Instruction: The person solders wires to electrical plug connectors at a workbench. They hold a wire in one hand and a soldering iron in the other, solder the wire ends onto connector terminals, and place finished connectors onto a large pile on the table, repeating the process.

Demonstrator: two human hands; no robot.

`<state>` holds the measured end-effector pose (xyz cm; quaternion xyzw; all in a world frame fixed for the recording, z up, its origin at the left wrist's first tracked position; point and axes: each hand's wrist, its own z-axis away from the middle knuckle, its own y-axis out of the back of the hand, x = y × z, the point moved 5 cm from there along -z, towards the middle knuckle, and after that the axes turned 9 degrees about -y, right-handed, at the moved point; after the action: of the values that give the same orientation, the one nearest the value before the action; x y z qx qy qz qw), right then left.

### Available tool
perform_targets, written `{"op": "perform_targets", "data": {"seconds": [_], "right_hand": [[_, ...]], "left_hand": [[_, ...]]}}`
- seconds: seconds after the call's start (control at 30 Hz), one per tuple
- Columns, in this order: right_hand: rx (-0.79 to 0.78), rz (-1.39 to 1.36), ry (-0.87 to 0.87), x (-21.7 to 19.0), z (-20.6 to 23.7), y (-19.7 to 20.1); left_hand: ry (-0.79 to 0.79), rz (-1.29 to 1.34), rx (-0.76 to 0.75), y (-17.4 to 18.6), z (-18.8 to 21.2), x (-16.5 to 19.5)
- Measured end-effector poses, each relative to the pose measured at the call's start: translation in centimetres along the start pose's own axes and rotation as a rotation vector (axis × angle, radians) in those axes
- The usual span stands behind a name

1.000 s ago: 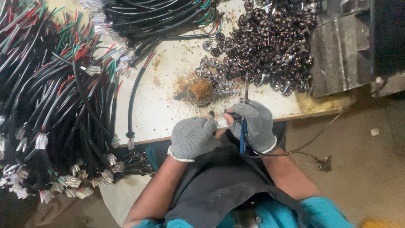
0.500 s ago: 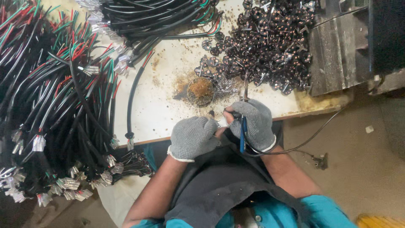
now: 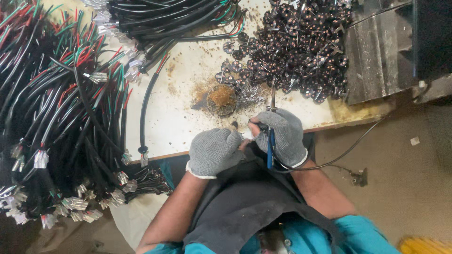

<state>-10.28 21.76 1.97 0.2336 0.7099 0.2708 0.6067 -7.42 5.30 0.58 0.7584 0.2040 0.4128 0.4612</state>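
Both my hands wear grey knit gloves at the near edge of a stained white table (image 3: 179,117). My right hand (image 3: 282,134) grips a blue-handled soldering iron (image 3: 270,141), its metal tip pointing away toward a round dish of brown residue (image 3: 221,99). My left hand (image 3: 214,150) is closed and pinches a small part against the right hand's fingertips; the part itself is mostly hidden. The iron's black cord (image 3: 348,150) runs off to the right.
A heap of small dark round components (image 3: 301,42) lies at the table's far right, beside a grey metal block (image 3: 376,51). Thick bundles of black cables with red and green wires (image 3: 61,117) cover the left side and the top (image 3: 165,19).
Both hands stay together at the table edge, with hardly any shift. The view has drifted slightly.
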Motion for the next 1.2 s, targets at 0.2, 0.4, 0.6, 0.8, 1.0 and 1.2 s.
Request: {"op": "perform_targets", "data": {"seconds": [0.2, 0.4, 0.6, 0.8, 1.0, 1.2], "right_hand": [[0.004, 0.001, 0.003, -0.02, -0.04, -0.06], [0.015, 0.0, 0.008, -0.02, -0.04, -0.03], [0.01, 0.005, -0.005, 0.2, -0.02, -0.14], [0.026, 0.002, 0.007, 0.4, 0.02, -0.18], [0.011, 0.009, -0.009, 0.63, -0.02, -0.32], [0.0, 0.029, -0.004, 0.25, -0.13, -0.19]], "left_hand": [[0.018, 0.007, -0.005, 0.16, -0.11, -0.01], [0.038, -0.003, -0.027, 0.05, -0.31, -0.02], [0.036, 0.003, -0.027, 0.0, -0.29, -0.06], [0.027, -0.01, -0.026, -0.34, -0.25, -0.07], [0.023, -0.012, -0.013, -0.28, -0.31, -0.08], [0.06, -0.004, -0.051, -0.05, -0.61, 0.03]]}}
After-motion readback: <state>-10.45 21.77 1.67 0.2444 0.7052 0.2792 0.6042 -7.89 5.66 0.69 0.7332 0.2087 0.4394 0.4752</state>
